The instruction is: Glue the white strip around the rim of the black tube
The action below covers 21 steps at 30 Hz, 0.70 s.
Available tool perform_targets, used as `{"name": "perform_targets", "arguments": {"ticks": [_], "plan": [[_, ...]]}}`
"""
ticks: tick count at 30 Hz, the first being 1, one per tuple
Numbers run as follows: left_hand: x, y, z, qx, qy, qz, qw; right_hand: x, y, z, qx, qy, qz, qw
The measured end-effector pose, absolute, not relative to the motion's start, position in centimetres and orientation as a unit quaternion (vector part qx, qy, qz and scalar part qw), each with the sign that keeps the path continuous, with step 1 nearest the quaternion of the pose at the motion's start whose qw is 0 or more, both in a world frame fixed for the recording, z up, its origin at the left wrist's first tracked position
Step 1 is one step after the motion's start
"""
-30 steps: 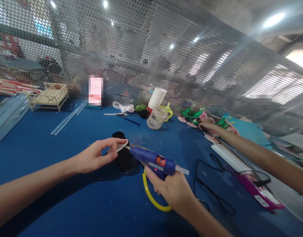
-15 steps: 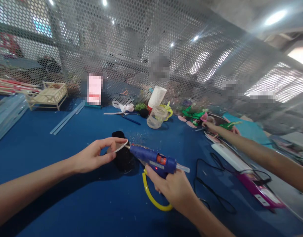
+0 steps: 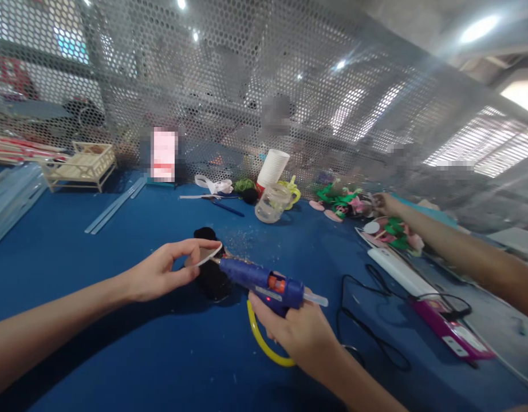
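Observation:
Between thumb and fingertips, my left hand [image 3: 173, 266] pinches a thin white-edged disc [image 3: 206, 256], tilted so that mostly its rim shows. My right hand [image 3: 300, 323] wraps round the handle of a blue hot glue gun [image 3: 261, 281], whose small red light is lit. A clear glue stick [image 3: 316, 298] juts from the gun's back end. The nozzle points left and meets or nearly meets the disc's edge. Behind and below them lies a black lumpy object [image 3: 215, 283], partly covered by hand and gun. A curved yellow tube [image 3: 261, 340] rests under my right hand.
Another person's hand [image 3: 388, 206] is among pink and green craft flowers [image 3: 343, 200] at right. Nearby lie a purple-white power strip [image 3: 448, 332] and black cable [image 3: 375, 332]. Along the mesh wall stand a clear jar [image 3: 270, 203], paper cups [image 3: 273, 166], a phone [image 3: 164, 154] and small bamboo bed [image 3: 81, 166].
My right hand has shifted the glue gun slightly left, its nozzle lower along the disc's edge. My left hand stays put. The other person's hand has moved right and back, uncovering a pink-and-green flower piece.

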<state>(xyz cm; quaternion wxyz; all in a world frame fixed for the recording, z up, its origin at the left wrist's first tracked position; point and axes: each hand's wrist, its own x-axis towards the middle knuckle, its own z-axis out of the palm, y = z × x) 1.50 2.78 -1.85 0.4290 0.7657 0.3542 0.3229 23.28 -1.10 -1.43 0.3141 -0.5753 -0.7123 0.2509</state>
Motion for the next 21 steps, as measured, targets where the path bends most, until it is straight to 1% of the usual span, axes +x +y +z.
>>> {"name": "perform_targets", "arguments": {"ticks": [3, 7, 12, 21], "plan": [[1.50, 2.74, -1.82, 0.766, 0.357, 0.319, 0.429, 23.28, -1.13, -1.17, -0.575, -0.720, 0.250, 0.298], [1.50, 2.73, -1.76, 0.764, 0.360, 0.316, 0.433, 23.25, -1.07, -0.89, -0.587, -0.693, 0.284, 0.306], [1.47, 2.77, -1.79, 0.768, 0.355, 0.318, 0.428, 23.12, -1.20, -0.87, -0.590, -0.698, 0.274, 0.301], [1.45, 2.75, -1.71, 0.772, 0.359, 0.314, 0.420, 23.62, -0.34, -1.04, -0.611, -0.634, 0.346, 0.326]]}}
